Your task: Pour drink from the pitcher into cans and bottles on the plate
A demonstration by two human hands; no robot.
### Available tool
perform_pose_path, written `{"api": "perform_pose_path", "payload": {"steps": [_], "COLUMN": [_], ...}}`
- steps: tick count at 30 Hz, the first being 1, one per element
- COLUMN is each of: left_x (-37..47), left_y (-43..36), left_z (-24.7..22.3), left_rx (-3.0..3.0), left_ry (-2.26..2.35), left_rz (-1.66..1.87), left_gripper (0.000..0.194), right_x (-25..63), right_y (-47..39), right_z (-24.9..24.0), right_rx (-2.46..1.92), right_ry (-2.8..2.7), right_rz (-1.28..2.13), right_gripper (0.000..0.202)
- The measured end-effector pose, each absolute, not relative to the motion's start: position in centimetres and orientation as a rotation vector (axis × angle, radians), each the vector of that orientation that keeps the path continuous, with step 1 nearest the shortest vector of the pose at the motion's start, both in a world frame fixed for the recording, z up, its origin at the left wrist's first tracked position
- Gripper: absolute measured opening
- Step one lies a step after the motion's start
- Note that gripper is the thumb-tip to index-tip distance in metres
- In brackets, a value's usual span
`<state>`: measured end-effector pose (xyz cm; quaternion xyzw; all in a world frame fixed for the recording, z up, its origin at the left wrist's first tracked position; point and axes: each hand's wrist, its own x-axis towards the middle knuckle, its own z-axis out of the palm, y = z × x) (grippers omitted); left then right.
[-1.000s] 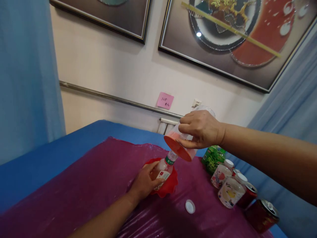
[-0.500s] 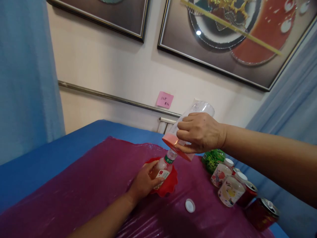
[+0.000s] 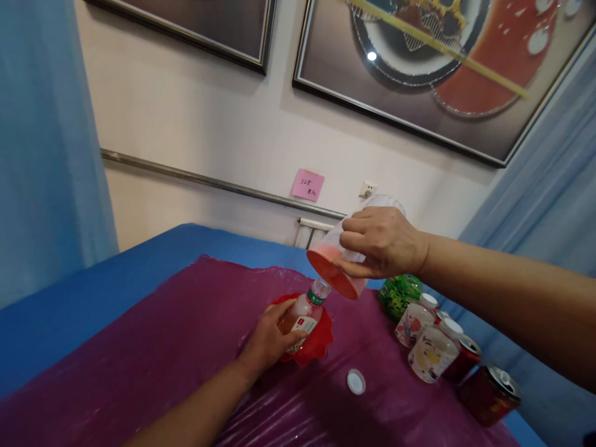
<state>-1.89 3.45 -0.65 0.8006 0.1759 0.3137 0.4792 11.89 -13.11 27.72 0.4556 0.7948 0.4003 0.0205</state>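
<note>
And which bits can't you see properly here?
In the head view:
Part of the bottle: behind the left hand.
Part of the red bowl: behind the left hand and bottle.
Middle of the orange-ended container: behind the right hand.
Framed pictures: cut off by the top edge.
Pink note's writing: too small.

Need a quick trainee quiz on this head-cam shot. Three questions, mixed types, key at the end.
1. What does the left hand hold?
2. True or false: the clear container in the right hand is upright.
3. Fill in: the loose white cap lies on the ____.

Key:
1. A bottle with a green band at its neck.
2. False; it is tilted, its orange end low, near the bottle's mouth.
3. Purple sheet.
</note>
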Motion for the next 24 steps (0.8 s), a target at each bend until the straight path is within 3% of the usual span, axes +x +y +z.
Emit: {"api": "perform_pose_path", "payload": {"steps": [3, 7, 11, 17, 24], "left_x": [-1.8, -1.8, -1.8, -1.6, -1.7], "left_y": [3.5, 3.7, 3.7, 3.8, 3.3], "left_z": [-0.5, -0.5, -0.5, -0.6, 0.4], "left_rx": [1.923, 1.922, 1.882, 1.819, 1.796], "left_ry": [0.457, 0.468, 0.436, 0.43, 0.41], "left_rz": [0.798, 0.855, 0.867, 0.855, 0.795], "left_gripper": [0.064, 0.067, 0.069, 0.065, 0.06], "right_x": [13.9, 18.4, 22.3, 23.3, 23.2], "right_y": [-13.5, -13.7, -13.6, -13.3, -14.4], "right_z": [26.8, 22.9, 16.0, 6.4, 3.0], "right_rx": [1.842, 2.839, 3.734, 4.151, 4.387], "right_ry": [2.451, 2.063, 1.514, 1.02, 0.846], "right_rz": [1.391, 1.604, 1.448, 1.236, 0.897], "right_gripper": [0.035, 0.041, 0.055, 0.063, 0.061]}}
